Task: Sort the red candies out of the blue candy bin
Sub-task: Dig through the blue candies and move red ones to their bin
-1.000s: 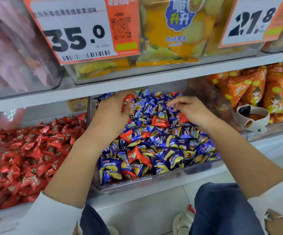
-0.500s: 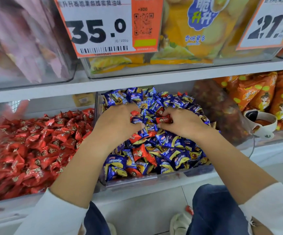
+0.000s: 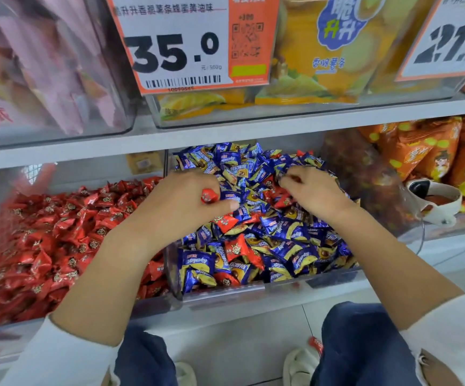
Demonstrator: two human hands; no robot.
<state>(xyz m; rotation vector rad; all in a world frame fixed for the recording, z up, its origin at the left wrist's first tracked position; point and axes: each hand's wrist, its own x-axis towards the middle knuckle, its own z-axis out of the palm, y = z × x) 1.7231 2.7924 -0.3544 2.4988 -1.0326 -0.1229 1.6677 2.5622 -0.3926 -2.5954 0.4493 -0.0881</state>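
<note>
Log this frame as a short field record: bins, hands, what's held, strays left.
setting: shop shelf, clear bins side by side
blue candy bin: blue wrappers with red candies mixed in
red candy bin: to its left, all red
left hand: over the blue bin's left edge, grip closed on a red candy
right hand: in the blue pile, fingers pinched; what they hold is blurred
visible red strays: one near the front, one mid-pile, more deeper
task state: unfinished
</note>
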